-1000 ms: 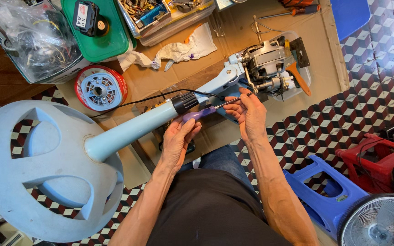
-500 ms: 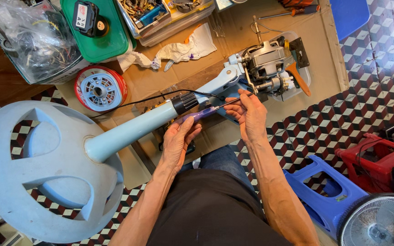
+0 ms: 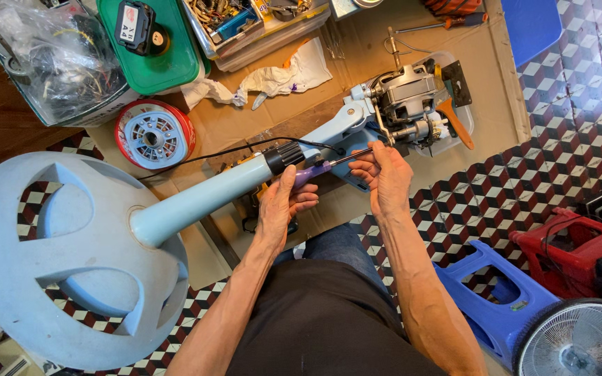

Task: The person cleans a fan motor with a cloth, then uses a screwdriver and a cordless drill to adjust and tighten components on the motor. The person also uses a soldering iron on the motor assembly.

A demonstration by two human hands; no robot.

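The fingers (image 3: 299, 202) of the left hand (image 3: 281, 209) are curled around the purple handle of a screwdriver (image 3: 322, 167), while the right hand (image 3: 384, 177) pinches its thin shaft near the tip, steadying it against the neck of a pale blue pedestal fan (image 3: 196, 198) lying on its side across the person's lap. The fan's bare motor (image 3: 405, 97) sits at about one o'clock from the hands, its round base (image 3: 50, 264) at eight o'clock.

To do this well, I judge the tip should stay seated square in the screw, the right hand guiding and the left turning with steady pressure, so it does not slip onto the black cable (image 3: 231, 150) running just beside.

At ten o'clock lies a round red-rimmed spool (image 3: 155, 136) with a pale blue face. At eleven, a green case (image 3: 168, 63) carries a black battery pack (image 3: 137, 28) with a red-and-white label. A clear bag of wires (image 3: 50, 56) sits farther left. A blue stool (image 3: 496, 306) stands at four o'clock.
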